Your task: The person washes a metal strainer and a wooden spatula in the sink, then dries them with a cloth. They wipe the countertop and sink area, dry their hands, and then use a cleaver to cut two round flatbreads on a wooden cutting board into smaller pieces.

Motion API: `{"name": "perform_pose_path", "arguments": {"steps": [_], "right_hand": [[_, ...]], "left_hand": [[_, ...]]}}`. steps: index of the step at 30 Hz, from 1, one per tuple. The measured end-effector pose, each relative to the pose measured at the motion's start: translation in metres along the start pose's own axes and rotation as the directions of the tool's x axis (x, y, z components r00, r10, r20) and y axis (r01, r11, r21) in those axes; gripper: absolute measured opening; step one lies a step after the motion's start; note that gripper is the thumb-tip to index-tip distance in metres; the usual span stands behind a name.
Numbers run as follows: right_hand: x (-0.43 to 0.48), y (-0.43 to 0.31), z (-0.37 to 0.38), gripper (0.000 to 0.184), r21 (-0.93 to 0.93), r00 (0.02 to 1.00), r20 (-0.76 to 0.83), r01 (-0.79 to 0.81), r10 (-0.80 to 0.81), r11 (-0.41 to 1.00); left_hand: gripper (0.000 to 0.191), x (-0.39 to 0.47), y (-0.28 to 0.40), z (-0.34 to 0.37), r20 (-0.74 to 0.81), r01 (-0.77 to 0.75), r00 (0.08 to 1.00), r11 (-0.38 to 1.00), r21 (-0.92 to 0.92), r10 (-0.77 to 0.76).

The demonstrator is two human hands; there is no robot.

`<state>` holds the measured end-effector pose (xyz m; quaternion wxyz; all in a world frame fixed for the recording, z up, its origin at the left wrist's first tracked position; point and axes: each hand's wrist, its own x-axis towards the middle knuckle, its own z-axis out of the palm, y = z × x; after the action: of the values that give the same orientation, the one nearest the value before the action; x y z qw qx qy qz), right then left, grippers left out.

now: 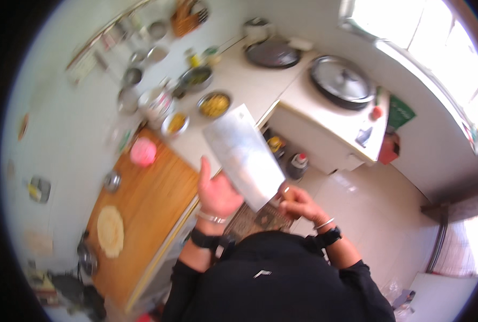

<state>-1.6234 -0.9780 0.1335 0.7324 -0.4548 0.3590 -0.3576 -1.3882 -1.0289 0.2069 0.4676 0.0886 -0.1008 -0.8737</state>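
A broad, shiny metal cleaver [245, 157] is held up in front of me, its flat face turned toward my eyes. At the blade's lower right corner, my right hand [299, 204] is closed around the handle, which the fingers mostly cover. My left hand [218, 195] is beside the blade's left edge, palm up with the thumb spread. Its fingers are partly hidden behind the blade, and I cannot tell whether they touch it. On the wooden board [154, 201] to the left lies a flat oval of rolled dough [110, 231].
A pink ball-like object [143, 151] and a small metal bowl [112, 181] sit along the board's wall side. Bowls of yellow food [214, 105] [177, 123] stand on the white counter [239, 76]. A lidded pan [342, 81] is at the back right. Bottles [297, 166] stand below.
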Motion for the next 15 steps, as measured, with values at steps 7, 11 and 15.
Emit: {"name": "perform_pose_path", "arguments": {"steps": [7, 11, 15], "right_hand": [[-0.035, 0.007, -0.034, 0.03, 0.294, 0.99, 0.137, -0.009, -0.033, 0.956], [-0.049, 0.021, -0.056, 0.023, 0.354, 0.993, 0.109, 0.013, -0.055, 0.935], [-0.065, 0.029, -0.068, 0.02, 0.433, 0.995, 0.083, 0.022, -0.064, 0.901]], "left_hand": [[0.087, 0.028, -0.048, 0.024, -0.063, 0.043, 0.997, 0.984, 0.173, -0.032], [0.082, 0.043, -0.07, 0.03, -0.052, 0.085, 0.996, 0.975, 0.203, -0.076], [0.082, 0.054, -0.091, 0.03, -0.036, 0.094, 0.995, 0.968, 0.234, -0.089]]}}
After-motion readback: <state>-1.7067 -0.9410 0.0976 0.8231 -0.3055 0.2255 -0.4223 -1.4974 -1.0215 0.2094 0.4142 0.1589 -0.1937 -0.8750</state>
